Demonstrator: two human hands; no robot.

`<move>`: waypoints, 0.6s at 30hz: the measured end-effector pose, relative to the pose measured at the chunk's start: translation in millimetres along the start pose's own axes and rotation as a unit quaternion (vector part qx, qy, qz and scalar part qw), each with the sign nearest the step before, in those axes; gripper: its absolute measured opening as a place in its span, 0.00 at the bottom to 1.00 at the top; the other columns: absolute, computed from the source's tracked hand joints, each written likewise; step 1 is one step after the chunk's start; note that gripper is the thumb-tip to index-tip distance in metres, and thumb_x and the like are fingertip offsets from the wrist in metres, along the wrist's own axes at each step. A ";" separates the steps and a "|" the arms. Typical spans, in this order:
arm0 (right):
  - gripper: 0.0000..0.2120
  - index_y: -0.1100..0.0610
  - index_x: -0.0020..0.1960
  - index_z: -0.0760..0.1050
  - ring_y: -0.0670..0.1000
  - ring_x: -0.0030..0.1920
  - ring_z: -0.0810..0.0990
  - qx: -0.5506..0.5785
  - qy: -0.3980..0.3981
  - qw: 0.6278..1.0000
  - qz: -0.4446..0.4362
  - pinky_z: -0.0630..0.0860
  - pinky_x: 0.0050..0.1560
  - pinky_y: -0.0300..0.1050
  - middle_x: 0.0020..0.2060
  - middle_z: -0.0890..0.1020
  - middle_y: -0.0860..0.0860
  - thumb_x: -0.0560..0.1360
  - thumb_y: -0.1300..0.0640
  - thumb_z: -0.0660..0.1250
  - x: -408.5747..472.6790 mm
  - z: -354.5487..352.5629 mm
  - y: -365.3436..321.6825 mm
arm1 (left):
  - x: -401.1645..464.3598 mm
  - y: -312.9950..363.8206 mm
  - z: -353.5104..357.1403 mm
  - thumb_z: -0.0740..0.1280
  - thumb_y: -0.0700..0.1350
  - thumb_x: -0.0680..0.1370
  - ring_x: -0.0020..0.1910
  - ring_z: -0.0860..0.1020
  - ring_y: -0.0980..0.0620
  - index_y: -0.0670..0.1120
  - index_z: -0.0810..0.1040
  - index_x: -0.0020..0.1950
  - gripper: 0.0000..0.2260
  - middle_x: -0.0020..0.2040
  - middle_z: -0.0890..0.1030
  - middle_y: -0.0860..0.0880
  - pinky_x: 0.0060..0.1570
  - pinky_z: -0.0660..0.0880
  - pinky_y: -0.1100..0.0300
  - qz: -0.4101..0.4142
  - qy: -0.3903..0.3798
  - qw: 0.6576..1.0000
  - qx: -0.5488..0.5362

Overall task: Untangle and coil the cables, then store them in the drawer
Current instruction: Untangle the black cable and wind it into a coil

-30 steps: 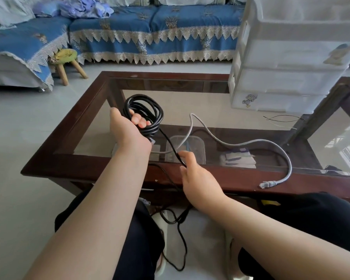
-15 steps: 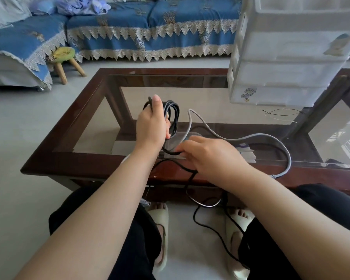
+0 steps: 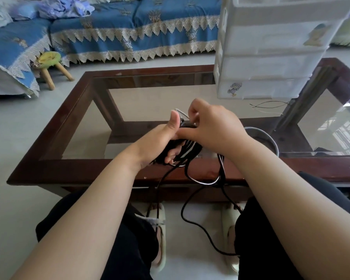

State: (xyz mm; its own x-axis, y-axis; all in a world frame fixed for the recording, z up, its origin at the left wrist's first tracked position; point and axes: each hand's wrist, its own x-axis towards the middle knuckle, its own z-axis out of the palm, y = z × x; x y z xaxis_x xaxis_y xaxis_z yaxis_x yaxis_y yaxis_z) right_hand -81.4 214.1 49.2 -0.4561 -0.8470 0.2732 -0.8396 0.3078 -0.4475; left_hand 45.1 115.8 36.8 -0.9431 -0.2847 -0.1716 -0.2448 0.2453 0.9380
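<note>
Left hand fingers grip the partly wound black cable; right hand fingers pinch a strand above it. Slack hangs below. Grey cable, right of the fingers, remains uncoiled; drawer unit closed.

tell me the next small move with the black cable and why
Probably draw up the slack and lay another loop onto the bundle. The left hand grips the black cable coil, and the right hand pinches the strand at its top. A long tail of black cable hangs off the table edge to the floor, uncoiled, so it likely isn't ready for the drawer unit.
</note>
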 end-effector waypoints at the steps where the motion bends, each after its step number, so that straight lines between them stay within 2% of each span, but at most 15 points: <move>1: 0.23 0.51 0.44 0.67 0.43 0.32 0.72 -0.004 0.000 1.000 0.012 0.66 0.30 0.39 0.34 0.76 0.45 0.65 0.33 0.68 2.0 -0.6 1.4 | 0.7 -1.9 -2.6 0.48 0.74 0.70 0.25 0.65 0.51 0.42 0.77 0.36 0.37 0.25 0.66 0.49 0.33 0.70 0.60 0.006 -0.014 1.000 -0.014; 2: 0.23 0.51 0.44 0.67 0.43 0.33 0.73 0.006 -0.010 1.000 0.021 0.67 0.31 0.39 0.35 0.77 0.45 0.66 0.34 0.67 3.4 -1.0 2.3 | 2.2 -4.6 -6.2 0.53 0.76 0.67 0.23 0.64 0.52 0.35 0.74 0.42 0.42 0.24 0.66 0.50 0.30 0.69 0.59 0.006 -0.019 0.999 -0.025; 3: 0.22 0.52 0.44 0.68 0.44 0.32 0.73 0.039 -0.028 0.999 0.026 0.69 0.31 0.40 0.35 0.78 0.45 0.66 0.34 0.67 4.8 -1.5 2.5 | 3.1 -6.0 -9.2 0.56 0.77 0.64 0.21 0.63 0.53 0.33 0.72 0.43 0.43 0.23 0.65 0.51 0.29 0.69 0.59 0.004 -0.013 0.999 -0.032; 5: 0.21 0.54 0.43 0.71 0.45 0.30 0.75 0.170 -0.073 0.982 0.035 0.71 0.31 0.39 0.33 0.79 0.46 0.68 0.37 0.69 6.4 -6.2 3.0 | 2.7 -5.1 -11.1 0.56 0.76 0.63 0.19 0.62 0.54 0.38 0.72 0.41 0.39 0.22 0.64 0.51 0.26 0.70 0.60 0.000 0.006 0.998 -0.055; 7: 0.19 0.57 0.45 0.73 0.47 0.29 0.77 0.333 -0.097 0.936 0.056 0.73 0.30 0.38 0.33 0.80 0.52 0.72 0.41 0.69 8.0 -14.4 4.3 | 2.6 -4.1 -11.6 0.54 0.73 0.65 0.17 0.62 0.55 0.41 0.71 0.37 0.34 0.20 0.63 0.52 0.24 0.69 0.62 -0.011 0.019 0.992 -0.121; 9: 0.18 0.60 0.51 0.73 0.47 0.29 0.77 0.457 -0.097 0.881 0.078 0.74 0.28 0.38 0.40 0.79 0.58 0.76 0.44 0.65 7.2 -21.4 5.5 | 3.3 -5.6 -15.5 0.52 0.72 0.70 0.15 0.61 0.57 0.44 0.72 0.33 0.31 0.18 0.63 0.53 0.21 0.67 0.66 -0.006 0.022 0.977 -0.212; 11: 0.19 0.56 0.55 0.73 0.46 0.33 0.77 0.467 -0.105 0.874 0.085 0.76 0.31 0.39 0.50 0.80 0.60 0.76 0.41 0.62 6.0 -24.0 3.9 | 5.6 -8.6 -21.7 0.49 0.70 0.76 0.14 0.61 0.59 0.43 0.71 0.37 0.31 0.17 0.63 0.54 0.19 0.64 0.67 0.013 0.029 0.958 -0.286; 12: 0.21 0.54 0.57 0.73 0.47 0.35 0.77 0.453 -0.122 0.879 0.079 0.77 0.33 0.40 0.52 0.81 0.57 0.75 0.38 0.61 5.1 -23.3 3.4 | 6.3 -9.6 -23.9 0.48 0.68 0.78 0.14 0.61 0.59 0.42 0.69 0.39 0.30 0.17 0.64 0.54 0.19 0.64 0.67 0.023 0.036 0.952 -0.303; 13: 0.24 0.52 0.58 0.73 0.47 0.34 0.77 0.444 -0.148 0.881 0.076 0.76 0.34 0.41 0.46 0.83 0.53 0.74 0.34 0.59 5.1 -21.4 3.4 | 6.6 -11.2 -25.6 0.47 0.66 0.79 0.14 0.62 0.59 0.41 0.68 0.39 0.29 0.17 0.64 0.54 0.18 0.65 0.67 0.034 0.039 0.948 -0.315; 14: 0.27 0.51 0.59 0.74 0.47 0.32 0.76 0.441 -0.179 0.876 0.079 0.76 0.34 0.42 0.35 0.83 0.47 0.73 0.31 0.56 5.2 -19.8 3.4 | 7.2 -12.7 -26.6 0.47 0.65 0.80 0.14 0.63 0.59 0.41 0.67 0.38 0.29 0.18 0.65 0.54 0.18 0.66 0.67 0.045 0.035 0.942 -0.332; 15: 0.30 0.51 0.58 0.74 0.47 0.29 0.75 0.445 -0.206 0.867 0.092 0.75 0.33 0.43 0.27 0.79 0.44 0.71 0.29 0.52 5.9 -17.2 4.0 | 6.9 -12.7 -27.1 0.48 0.65 0.80 0.14 0.63 0.59 0.41 0.67 0.37 0.29 0.18 0.65 0.54 0.18 0.66 0.67 0.054 0.027 0.933 -0.354; 16: 0.32 0.51 0.55 0.75 0.47 0.27 0.73 0.448 -0.228 0.857 0.111 0.75 0.32 0.43 0.24 0.77 0.44 0.69 0.28 0.50 6.5 -14.2 4.5 | 7.3 -13.6 -29.0 0.49 0.65 0.80 0.15 0.64 0.59 0.42 0.68 0.35 0.29 0.18 0.65 0.54 0.18 0.66 0.67 0.060 0.018 0.924 -0.378; 18: 0.34 0.49 0.48 0.77 0.48 0.28 0.75 0.434 -0.262 0.851 0.138 0.74 0.35 0.43 0.25 0.77 0.45 0.67 0.24 0.47 6.3 -7.6 4.0 | 9.6 -14.4 -37.1 0.54 0.67 0.77 0.17 0.69 0.57 0.44 0.72 0.31 0.29 0.19 0.69 0.52 0.20 0.69 0.64 0.068 -0.042 0.897 -0.434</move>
State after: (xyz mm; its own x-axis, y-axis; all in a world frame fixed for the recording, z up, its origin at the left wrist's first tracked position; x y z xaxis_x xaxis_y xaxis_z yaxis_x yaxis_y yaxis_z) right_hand -89.9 213.3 55.6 -0.2158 -0.9414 -0.2593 -0.0847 0.2826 -0.9555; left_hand 47.9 75.1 32.9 -0.9735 -0.2273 -0.0256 0.1074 -0.5529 0.8263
